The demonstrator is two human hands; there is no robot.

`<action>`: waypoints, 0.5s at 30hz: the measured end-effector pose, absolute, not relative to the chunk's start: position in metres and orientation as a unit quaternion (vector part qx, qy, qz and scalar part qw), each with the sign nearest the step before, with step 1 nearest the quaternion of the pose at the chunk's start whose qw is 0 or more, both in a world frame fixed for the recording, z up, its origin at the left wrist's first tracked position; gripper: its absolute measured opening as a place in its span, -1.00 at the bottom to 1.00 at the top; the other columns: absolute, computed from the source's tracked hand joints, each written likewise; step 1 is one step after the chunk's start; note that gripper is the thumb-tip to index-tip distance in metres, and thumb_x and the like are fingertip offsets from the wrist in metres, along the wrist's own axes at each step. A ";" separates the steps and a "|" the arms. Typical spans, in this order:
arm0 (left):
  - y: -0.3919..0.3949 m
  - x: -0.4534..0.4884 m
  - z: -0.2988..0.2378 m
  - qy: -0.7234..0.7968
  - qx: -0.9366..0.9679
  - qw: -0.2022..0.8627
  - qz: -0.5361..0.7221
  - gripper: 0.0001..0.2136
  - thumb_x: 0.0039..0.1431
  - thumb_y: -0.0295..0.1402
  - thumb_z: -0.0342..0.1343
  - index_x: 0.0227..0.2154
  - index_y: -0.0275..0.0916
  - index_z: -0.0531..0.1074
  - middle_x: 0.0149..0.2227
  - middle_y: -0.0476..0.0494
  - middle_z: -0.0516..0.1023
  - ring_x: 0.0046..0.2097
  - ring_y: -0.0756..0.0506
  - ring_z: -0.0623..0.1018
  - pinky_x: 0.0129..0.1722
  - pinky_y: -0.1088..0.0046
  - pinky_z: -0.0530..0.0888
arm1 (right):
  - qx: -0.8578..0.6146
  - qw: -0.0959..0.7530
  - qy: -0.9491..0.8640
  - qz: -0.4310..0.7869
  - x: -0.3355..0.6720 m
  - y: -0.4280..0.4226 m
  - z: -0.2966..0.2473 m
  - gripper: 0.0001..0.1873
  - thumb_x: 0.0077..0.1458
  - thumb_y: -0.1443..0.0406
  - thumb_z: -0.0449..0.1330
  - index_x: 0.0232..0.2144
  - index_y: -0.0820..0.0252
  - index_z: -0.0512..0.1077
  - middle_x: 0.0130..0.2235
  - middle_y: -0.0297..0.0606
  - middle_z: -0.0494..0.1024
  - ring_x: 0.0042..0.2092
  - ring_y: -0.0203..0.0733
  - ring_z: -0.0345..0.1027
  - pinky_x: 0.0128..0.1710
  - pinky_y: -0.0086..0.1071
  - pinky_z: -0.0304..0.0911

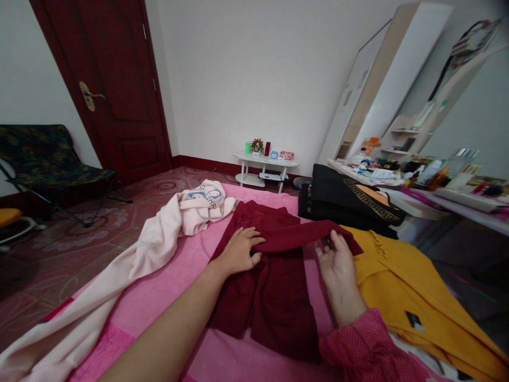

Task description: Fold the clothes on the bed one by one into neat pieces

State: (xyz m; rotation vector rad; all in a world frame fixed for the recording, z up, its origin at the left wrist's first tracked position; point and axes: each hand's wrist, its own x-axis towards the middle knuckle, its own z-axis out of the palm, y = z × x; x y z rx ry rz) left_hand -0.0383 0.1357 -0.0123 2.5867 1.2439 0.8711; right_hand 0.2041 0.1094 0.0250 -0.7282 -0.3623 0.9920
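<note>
Right sleeve (360, 342), pink knit, at near edge of the pink bed cover (159, 297). Maroon garment (274, 286) lies mid-cover, flat, with its top part folded across as a band. Left hand (238, 250): palm down, fingers spread wide, pressing on the band's left end. Right hand (339, 263): palm up, fingers loosely wide, tips under the band's right end, no pinch visible. Yellow garment (401, 281) at right edge, touching the maroon. Pale pink sweatshirt (175, 223) trails along left edge. Folded black garment (342, 199) at far right corner. White side table (265, 164) at far wall.
</note>
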 end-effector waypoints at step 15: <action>0.156 -0.022 -0.014 0.567 0.786 0.082 0.230 -0.51 -0.04 -0.17 0.19 0.03 0.03 0.43 -0.05 -0.19 0.40 -0.02 -0.26 0.43 -0.07 0.23 0.42 | -0.416 0.835 -0.222 0.284 0.203 0.110 -0.003 -0.78 -0.22 0.32 0.26 -0.58 0.15 0.23 -0.52 -0.53 0.37 -0.46 -0.38 0.28 -0.44 -0.49 0.22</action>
